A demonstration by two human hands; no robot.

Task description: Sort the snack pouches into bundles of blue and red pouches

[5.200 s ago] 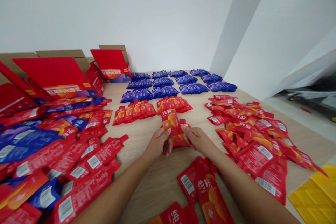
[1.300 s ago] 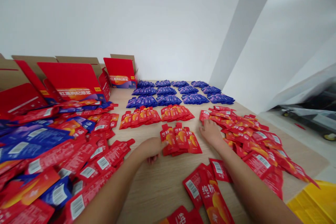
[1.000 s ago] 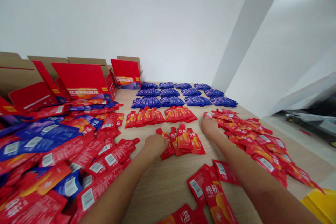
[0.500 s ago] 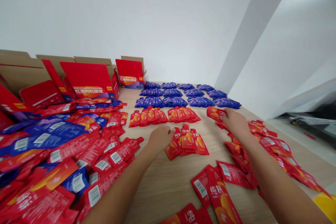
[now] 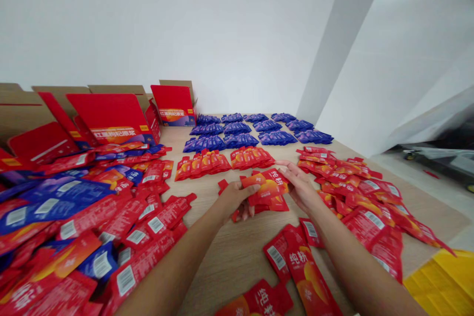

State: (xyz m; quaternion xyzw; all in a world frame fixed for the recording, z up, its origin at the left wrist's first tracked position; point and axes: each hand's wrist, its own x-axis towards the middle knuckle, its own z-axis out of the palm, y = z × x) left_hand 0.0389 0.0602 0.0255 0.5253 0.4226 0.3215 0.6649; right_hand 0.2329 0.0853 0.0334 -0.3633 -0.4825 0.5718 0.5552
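A red sachet [image 5: 264,185] with orange fruit print is held level over the middle of the table. My left hand [image 5: 237,201] is closed on its left end, thumb on top and fingers beneath. At its right end my right hand [image 5: 300,186] grips the edge, its index finger stretched outward. Below the held sachet lies a small stack of red sachets [image 5: 279,203], partly hidden by it and by my left hand. Just behind are two fanned groups of red sachets, a left one [image 5: 203,163] and a right one [image 5: 252,157].
Blue sachets [image 5: 237,139] lie in fanned rows at the back. A mixed red and blue heap [image 5: 89,197] covers the left, before open red cartons [image 5: 111,116]. Loose red sachets [image 5: 370,197] lie right, others [image 5: 307,266] in front. A yellow sheet [image 5: 442,281] is at lower right.
My right hand has brought a red sachet leftward from the right-hand pile to the middle. My left hand has moved right and closed on its other end.
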